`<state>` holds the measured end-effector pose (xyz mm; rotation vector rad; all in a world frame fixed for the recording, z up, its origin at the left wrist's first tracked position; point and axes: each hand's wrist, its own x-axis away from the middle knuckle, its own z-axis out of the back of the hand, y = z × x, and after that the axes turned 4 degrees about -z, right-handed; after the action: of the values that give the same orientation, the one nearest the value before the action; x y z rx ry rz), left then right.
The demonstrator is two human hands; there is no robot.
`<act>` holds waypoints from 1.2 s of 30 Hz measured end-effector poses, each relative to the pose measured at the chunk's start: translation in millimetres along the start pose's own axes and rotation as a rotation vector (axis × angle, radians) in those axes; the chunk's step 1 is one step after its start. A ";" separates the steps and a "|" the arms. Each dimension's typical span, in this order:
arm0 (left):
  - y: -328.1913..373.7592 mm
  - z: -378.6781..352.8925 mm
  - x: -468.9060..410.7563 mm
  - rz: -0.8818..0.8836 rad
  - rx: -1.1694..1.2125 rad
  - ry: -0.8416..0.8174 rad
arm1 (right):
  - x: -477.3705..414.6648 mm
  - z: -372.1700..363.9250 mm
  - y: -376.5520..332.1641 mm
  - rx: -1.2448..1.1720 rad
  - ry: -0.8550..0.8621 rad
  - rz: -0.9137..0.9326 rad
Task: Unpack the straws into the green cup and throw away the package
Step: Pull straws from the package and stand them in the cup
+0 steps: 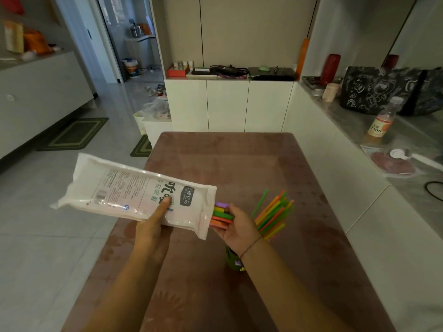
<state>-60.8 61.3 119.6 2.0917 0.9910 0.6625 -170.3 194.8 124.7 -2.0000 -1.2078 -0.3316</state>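
My left hand (153, 226) grips a white plastic straw package (134, 190), thumb pressed on its printed face, held level above the table's left side. Coloured straw ends (221, 213) stick out of its open right end. My right hand (239, 227) holds those ends with its fingers curled round them. Behind my right hand, several green, orange and yellow straws (273, 215) fan upward out of the green cup (232, 261). The cup stands on the table, mostly hidden under my right wrist.
The brown table (239, 159) stretches ahead. A white counter at the right carries an orange drink bottle (381, 121), a black patterned bag (388, 89) and a sealed pouch (393, 162). A white bin with a bag (155, 116) stands on the floor beyond the table's far left corner.
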 end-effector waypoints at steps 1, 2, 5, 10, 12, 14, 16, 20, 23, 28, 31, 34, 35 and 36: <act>-2.3 3.1 -1.2 0.035 0.047 0.024 | 0.9 0.4 -0.9 0.034 0.001 0.011; -4.3 5.7 -2.1 0.066 0.096 0.045 | 1.9 0.7 -2.0 0.096 0.002 0.024; -8.3 10.0 -2.0 0.131 0.239 0.122 | 6.3 1.4 -6.5 0.467 0.025 0.089; -11.0 6.3 2.3 0.176 0.299 0.153 | 11.3 5.1 -3.1 0.704 0.016 0.210; -11.4 4.8 4.5 0.195 0.308 0.150 | 11.8 7.0 -3.9 0.689 0.010 0.271; -10.7 4.9 6.5 0.214 0.319 0.158 | 13.3 8.5 -8.8 0.719 0.005 0.322; -9.3 7.0 7.2 0.223 0.331 0.176 | 15.7 10.8 -17.6 0.727 0.001 0.363; -3.0 11.6 4.0 0.234 0.375 0.229 | 21.1 14.4 -38.4 0.558 0.014 0.425; -1.8 9.6 2.0 0.251 0.384 0.257 | 24.7 15.0 -43.6 0.330 -0.017 0.384; -12.5 -2.5 7.4 0.290 0.386 0.220 | 26.3 6.4 -25.2 0.227 -0.109 0.302; -18.0 -7.0 9.1 0.292 0.407 0.179 | 26.1 4.1 -21.3 0.351 -0.038 0.388; -22.7 -8.9 11.5 0.285 0.447 0.106 | 29.7 1.2 -23.1 0.557 -0.034 0.475; -24.3 -9.3 12.5 0.288 0.463 0.088 | 31.8 -0.7 -23.1 0.616 -0.071 0.492; -25.7 -9.4 13.6 0.292 0.476 0.078 | 33.9 -2.4 -22.9 0.671 -0.109 0.507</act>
<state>-70.8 87.4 107.2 2.6825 0.9638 0.7061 -171.6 220.8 156.3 -1.6476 -0.6952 0.3942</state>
